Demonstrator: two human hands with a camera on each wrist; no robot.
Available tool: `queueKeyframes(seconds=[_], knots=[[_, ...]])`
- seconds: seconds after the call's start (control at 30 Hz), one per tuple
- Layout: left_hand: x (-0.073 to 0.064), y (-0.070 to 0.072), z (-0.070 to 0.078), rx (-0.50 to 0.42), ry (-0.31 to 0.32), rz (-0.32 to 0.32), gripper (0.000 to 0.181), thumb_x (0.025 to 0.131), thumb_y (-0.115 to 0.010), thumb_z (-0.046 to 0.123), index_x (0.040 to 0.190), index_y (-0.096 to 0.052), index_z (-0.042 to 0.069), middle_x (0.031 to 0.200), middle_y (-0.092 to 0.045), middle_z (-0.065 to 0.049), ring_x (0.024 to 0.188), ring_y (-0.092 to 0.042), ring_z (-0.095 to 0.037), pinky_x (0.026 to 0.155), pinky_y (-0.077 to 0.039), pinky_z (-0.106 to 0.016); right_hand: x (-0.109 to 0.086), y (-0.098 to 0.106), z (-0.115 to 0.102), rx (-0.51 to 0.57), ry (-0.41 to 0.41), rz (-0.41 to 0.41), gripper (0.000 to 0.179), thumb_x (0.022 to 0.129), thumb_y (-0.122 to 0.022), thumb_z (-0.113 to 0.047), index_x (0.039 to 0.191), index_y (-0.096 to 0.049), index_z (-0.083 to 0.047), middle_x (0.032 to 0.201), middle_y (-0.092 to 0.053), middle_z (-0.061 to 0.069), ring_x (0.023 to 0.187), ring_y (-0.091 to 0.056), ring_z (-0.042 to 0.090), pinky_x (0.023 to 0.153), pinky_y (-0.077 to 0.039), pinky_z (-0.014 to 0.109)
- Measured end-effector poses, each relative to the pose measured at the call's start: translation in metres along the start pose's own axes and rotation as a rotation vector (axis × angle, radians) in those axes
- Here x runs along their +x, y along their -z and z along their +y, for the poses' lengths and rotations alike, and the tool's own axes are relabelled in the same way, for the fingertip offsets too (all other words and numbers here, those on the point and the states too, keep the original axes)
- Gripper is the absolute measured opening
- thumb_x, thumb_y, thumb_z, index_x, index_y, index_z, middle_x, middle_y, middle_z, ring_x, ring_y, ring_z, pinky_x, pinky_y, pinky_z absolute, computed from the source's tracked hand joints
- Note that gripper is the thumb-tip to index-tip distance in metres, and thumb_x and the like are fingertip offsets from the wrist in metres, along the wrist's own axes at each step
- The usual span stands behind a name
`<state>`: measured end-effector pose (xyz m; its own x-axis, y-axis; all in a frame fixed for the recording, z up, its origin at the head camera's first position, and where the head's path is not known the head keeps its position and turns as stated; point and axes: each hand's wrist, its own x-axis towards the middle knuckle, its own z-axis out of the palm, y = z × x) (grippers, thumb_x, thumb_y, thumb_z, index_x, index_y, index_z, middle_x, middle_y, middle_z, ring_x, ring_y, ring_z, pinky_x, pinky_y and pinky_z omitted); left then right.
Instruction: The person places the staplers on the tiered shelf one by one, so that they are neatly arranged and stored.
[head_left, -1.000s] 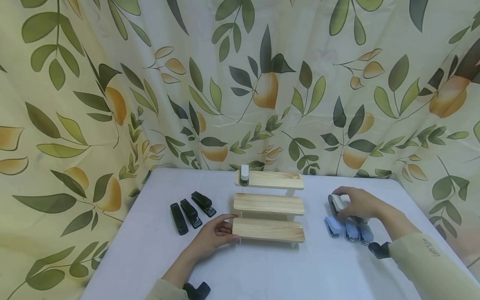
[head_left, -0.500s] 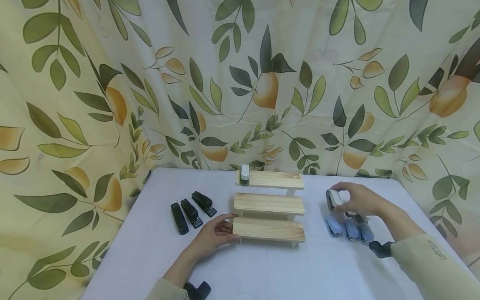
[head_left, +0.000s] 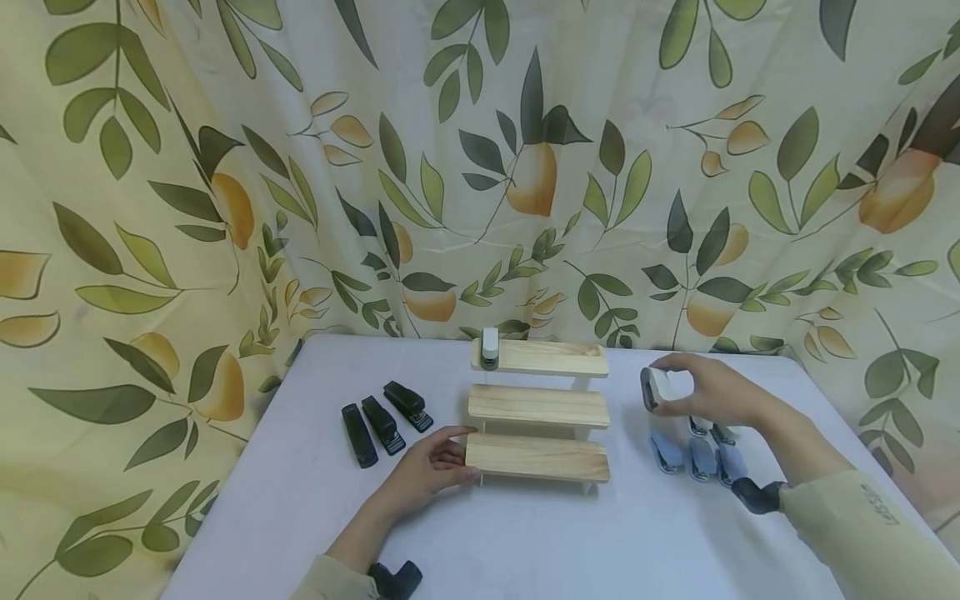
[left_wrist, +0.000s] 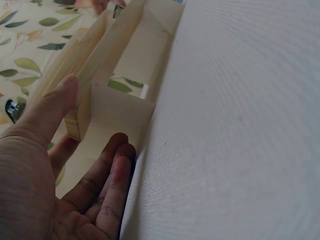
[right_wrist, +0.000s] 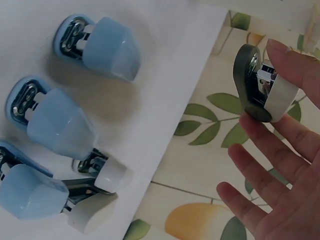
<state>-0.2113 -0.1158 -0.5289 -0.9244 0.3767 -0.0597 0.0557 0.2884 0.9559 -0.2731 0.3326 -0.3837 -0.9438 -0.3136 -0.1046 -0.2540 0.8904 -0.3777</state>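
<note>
My right hand (head_left: 716,392) pinches a small white stapler (right_wrist: 282,100) with a dark base between thumb and fingers, raised on the right side. Below it, three blue staplers (head_left: 667,452) stand in a row, and two white staplers (right_wrist: 92,212) sit close behind them, partly hidden in the head view. My left hand (head_left: 431,473) grips the left end of the three-tier wooden shelf rack (head_left: 538,457), thumb on the board and a finger beneath its end. Another white stapler (head_left: 489,346) stands at the left end of the top tier.
Three black staplers (head_left: 382,425) lie left of the rack on the white-covered table (head_left: 540,550). A leaf-and-fruit patterned curtain (head_left: 480,183) hangs behind the table's far edge.
My right hand has lifted the white stapler away from the other staplers and shifted slightly left and back. My left hand stays on the rack.
</note>
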Motion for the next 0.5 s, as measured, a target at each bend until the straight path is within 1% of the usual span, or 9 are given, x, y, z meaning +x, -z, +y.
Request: queueKeyframes(seconds=[0.33, 0.5], knots=[[0.001, 0.001, 0.001, -0.004, 0.0, 0.0, 0.062, 0.089, -0.083, 0.036, 0.145, -0.056, 0.03, 0.116, -0.069, -0.004, 0.104, -0.068, -0.015, 0.091, -0.056, -0.021, -0.002, 0.007, -0.01, 0.025, 0.041, 0.049, 0.085, 0.081, -0.086, -0.051, 0.143, -0.055, -0.002, 0.145, -0.056, 0.03, 0.132, -0.052, 0.055, 0.101, -0.045, 0.074], [0.0, 0.0, 0.002, -0.014, 0.001, 0.002, 0.063, 0.089, -0.083, 0.032, 0.146, -0.056, 0.028, 0.117, -0.068, -0.005, 0.105, -0.067, -0.016, 0.09, -0.056, -0.019, -0.002, 0.011, -0.014, 0.046, 0.067, 0.068, 0.084, 0.081, -0.087, -0.047, 0.144, -0.054, -0.002, 0.144, -0.057, 0.027, 0.133, -0.051, 0.053, 0.103, -0.041, 0.076]])
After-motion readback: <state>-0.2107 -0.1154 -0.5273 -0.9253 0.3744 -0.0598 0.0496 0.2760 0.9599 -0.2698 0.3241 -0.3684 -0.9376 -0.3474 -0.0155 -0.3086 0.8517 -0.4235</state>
